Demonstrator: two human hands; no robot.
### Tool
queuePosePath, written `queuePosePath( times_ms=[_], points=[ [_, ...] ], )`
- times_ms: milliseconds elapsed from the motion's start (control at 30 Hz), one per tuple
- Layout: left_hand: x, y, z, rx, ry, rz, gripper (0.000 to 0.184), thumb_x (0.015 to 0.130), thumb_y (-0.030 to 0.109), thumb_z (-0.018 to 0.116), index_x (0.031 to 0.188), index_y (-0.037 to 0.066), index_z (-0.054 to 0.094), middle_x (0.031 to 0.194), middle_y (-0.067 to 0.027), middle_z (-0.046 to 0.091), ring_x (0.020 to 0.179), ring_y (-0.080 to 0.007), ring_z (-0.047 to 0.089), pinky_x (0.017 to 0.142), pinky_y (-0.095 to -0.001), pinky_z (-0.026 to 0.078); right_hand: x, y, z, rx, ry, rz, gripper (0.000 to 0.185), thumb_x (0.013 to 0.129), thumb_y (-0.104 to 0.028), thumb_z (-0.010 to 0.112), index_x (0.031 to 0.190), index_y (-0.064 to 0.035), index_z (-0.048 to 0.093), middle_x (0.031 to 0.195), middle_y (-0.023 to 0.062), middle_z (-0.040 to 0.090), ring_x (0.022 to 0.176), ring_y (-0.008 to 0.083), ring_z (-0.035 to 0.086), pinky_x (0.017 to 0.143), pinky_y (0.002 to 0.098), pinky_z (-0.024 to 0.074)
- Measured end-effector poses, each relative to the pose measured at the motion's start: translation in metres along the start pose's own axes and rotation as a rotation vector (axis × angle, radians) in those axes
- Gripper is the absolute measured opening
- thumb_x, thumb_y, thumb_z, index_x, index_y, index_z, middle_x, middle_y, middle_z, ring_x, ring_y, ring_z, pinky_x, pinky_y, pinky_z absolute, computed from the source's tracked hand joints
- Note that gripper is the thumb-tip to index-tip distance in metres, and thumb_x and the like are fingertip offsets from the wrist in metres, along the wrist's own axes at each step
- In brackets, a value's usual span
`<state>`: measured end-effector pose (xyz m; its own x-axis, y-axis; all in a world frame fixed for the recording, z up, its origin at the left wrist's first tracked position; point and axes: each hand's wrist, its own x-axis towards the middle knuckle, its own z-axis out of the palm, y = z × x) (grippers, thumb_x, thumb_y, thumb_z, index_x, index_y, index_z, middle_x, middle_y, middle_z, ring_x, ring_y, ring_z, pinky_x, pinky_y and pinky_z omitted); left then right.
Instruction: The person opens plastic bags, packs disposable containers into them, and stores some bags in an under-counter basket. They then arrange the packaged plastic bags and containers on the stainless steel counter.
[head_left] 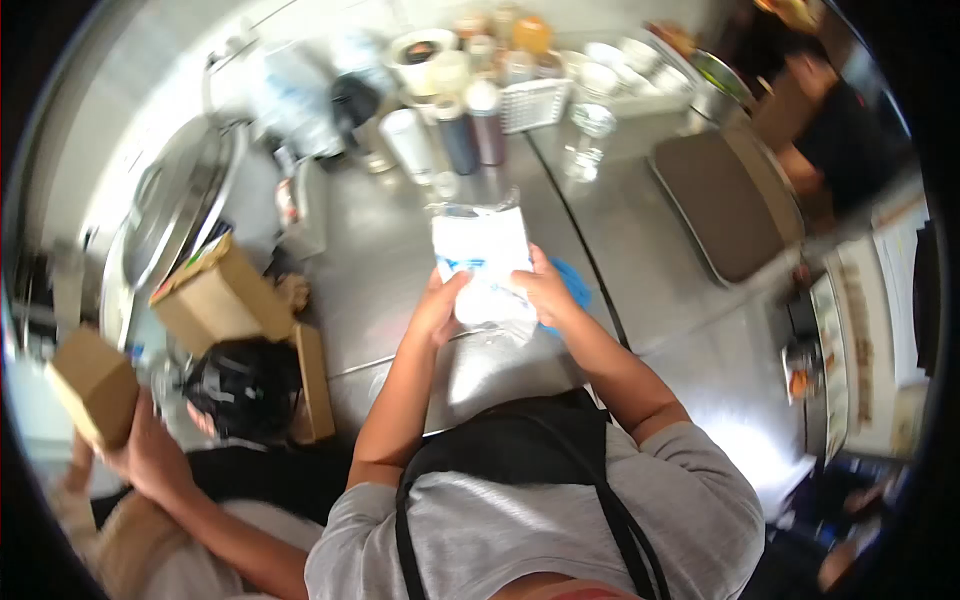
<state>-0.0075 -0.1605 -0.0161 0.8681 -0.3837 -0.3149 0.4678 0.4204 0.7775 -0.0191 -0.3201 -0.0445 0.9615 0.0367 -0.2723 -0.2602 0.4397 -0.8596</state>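
Observation:
Both my hands grip a white packet in clear plastic wrap [484, 240], held over the steel table. Blue print shows across its middle. My left hand [440, 305] closes on its left edge, thumb on top. On the right edge, my right hand [545, 288] holds it the same way. The plastic sticks out loosely at the packet's top and bottom. Something blue [571, 283] lies just beyond my right hand, partly hidden by it. What is inside the packet I cannot make out.
Several bottles [455, 135], a clear jar [588, 140] and a white basket [533, 105] line the table's back. A brown tray [715, 205] lies right. At left, a co-worker's hand [150, 455] holds a cardboard box [95, 385] near another carton [225, 300]. Another person [850, 140] stands far right.

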Motion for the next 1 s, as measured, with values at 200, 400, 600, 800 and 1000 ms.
queuePosePath(
  times_ms=[200, 400, 600, 800, 1000],
  points=[
    [-0.012, -0.060, 0.003, 0.244, -0.217, -0.429, 0.034, 0.076, 0.016, 0.055, 0.106, 0.004, 0.042, 0.092, -0.0088, 0.054, 0.072, -0.0151, 0.056, 0.052, -0.0261, 0.047, -0.056, 0.024, -0.036, 0.236, 0.294, -0.250, 0.047, 0.073, -0.009, 0.051, 0.114, -0.0001, 0.031, 0.101, 0.0096, 0.046, 0.090, 0.0139, 0.045, 0.077, 0.0266, 0.0386],
    [-0.040, -0.108, 0.045, 0.316, -0.357, -0.412, 0.034, 0.075, 0.008, 0.054, 0.106, 0.006, 0.042, 0.092, -0.0058, 0.054, 0.073, -0.0128, 0.055, 0.054, -0.0238, 0.046, -0.160, 0.028, -0.053, 0.164, 0.344, -0.203, 0.076, 0.065, -0.015, 0.062, 0.123, 0.0012, 0.016, 0.112, 0.0136, 0.038, 0.106, 0.0193, 0.036, 0.089, 0.0303, 0.0307],
    [-0.083, -0.138, 0.071, 0.600, -0.528, -0.371, 0.041, 0.077, 0.007, 0.047, 0.116, 0.007, 0.035, 0.103, -0.0074, 0.049, 0.076, -0.0119, 0.052, 0.063, -0.0230, 0.042, -0.216, 0.052, -0.078, -0.158, 0.314, -0.254, 0.072, 0.065, -0.010, 0.056, 0.124, 0.0020, 0.016, 0.115, 0.0153, 0.037, 0.106, 0.0216, 0.038, 0.089, 0.0299, 0.0310],
    [-0.109, -0.152, 0.066, 0.617, -0.454, -0.358, 0.040, 0.080, 0.014, 0.044, 0.118, 0.007, 0.032, 0.101, -0.0090, 0.048, 0.075, -0.0130, 0.052, 0.063, -0.0219, 0.040, -0.260, 0.053, -0.161, -0.801, 0.850, -0.495, 0.062, 0.069, -0.008, 0.049, 0.123, 0.0001, 0.021, 0.109, 0.0157, 0.044, 0.095, 0.0218, 0.047, 0.080, 0.0299, 0.0390],
    [-0.133, -0.261, 0.045, 0.530, -0.315, -0.599, 0.038, 0.082, 0.021, 0.045, 0.118, 0.011, 0.034, 0.092, -0.0074, 0.051, 0.075, -0.0161, 0.052, 0.062, -0.0255, 0.040, -0.398, 0.053, -0.220, -0.745, 1.122, -0.401, 0.068, 0.065, -0.011, 0.053, 0.125, -0.0092, 0.021, 0.105, 0.0166, 0.048, 0.087, 0.0251, 0.052, 0.075, 0.0331, 0.0416]
  ],
)
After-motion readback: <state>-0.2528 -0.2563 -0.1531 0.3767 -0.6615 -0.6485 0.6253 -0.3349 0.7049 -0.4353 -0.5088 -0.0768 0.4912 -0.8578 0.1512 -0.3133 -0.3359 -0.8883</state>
